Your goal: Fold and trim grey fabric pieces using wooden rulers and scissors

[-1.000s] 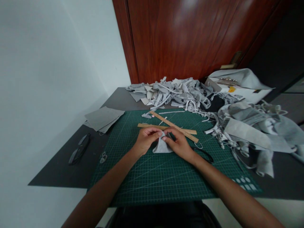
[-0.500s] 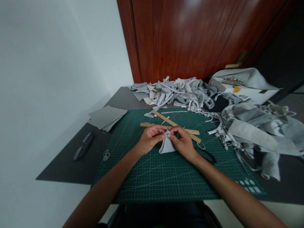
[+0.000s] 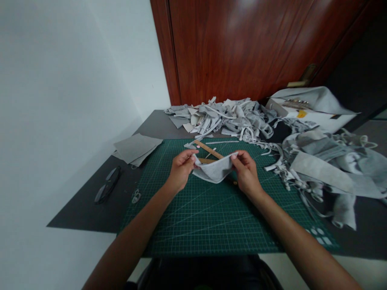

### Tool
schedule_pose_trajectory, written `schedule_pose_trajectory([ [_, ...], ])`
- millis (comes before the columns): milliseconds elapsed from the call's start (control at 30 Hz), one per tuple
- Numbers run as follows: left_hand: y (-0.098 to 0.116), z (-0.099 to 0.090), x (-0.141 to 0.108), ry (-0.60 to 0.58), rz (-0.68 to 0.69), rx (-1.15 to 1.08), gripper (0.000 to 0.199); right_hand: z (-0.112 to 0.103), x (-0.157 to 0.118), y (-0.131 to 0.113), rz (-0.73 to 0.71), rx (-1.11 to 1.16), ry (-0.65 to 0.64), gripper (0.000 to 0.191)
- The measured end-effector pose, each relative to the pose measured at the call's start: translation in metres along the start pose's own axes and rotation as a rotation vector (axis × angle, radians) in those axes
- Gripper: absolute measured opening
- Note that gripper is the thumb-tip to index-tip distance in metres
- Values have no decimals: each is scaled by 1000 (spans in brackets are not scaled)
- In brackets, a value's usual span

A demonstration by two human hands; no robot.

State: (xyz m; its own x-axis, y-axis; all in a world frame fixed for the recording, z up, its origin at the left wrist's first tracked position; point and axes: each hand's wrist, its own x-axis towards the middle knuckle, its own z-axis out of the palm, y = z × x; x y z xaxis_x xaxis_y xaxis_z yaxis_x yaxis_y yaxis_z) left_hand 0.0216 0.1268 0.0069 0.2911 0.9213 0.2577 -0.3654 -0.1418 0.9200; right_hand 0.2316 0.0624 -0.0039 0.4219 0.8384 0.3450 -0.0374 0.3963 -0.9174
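Observation:
A small piece of light grey fabric (image 3: 213, 171) hangs between my two hands above the green cutting mat (image 3: 199, 229). My left hand (image 3: 180, 169) pinches its left corner between thumb and fingers. At the opposite corner, my right hand (image 3: 246, 171) grips it the same way. The cloth's upper edge sags a little in the middle, and its lower edge droops in a curve. Behind it lie wooden rulers (image 3: 208, 148), partly covered by the cloth and my hands. Something dark with a small brass-coloured spot (image 3: 235, 183) shows beside my right hand, mostly hidden.
Grey fabric scraps (image 3: 223, 117) are heaped along the back by the wooden door. More scraps (image 3: 326, 161) cover the right side, below a white box (image 3: 320, 118). Flat grey sheets (image 3: 137, 148) and dark-framed glasses (image 3: 108, 184) lie on the left of the dark table (image 3: 81, 209).
My hands have moved apart, left and right, from close together. The fabric, bunched between my fingers before, is now stretched out by its two corners.

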Motion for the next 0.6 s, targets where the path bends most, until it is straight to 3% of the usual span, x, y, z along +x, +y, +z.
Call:
schedule_pose_trajectory([
  [167,-1,-8,5,11,-19,168,35,1,5,-4,148,135,81,34],
  [367,3,-12,6,34,324,652,15,3,10,-16,362,232,79,48],
  [467,9,-13,6,-10,396,689,26,3,11,-18,421,252,48,52],
  [533,11,-13,6,-41,323,553,36,2,10,-17,444,243,27,53],
  [600,10,-13,5,-62,119,346,43,2,8,-15,462,202,2,54],
])
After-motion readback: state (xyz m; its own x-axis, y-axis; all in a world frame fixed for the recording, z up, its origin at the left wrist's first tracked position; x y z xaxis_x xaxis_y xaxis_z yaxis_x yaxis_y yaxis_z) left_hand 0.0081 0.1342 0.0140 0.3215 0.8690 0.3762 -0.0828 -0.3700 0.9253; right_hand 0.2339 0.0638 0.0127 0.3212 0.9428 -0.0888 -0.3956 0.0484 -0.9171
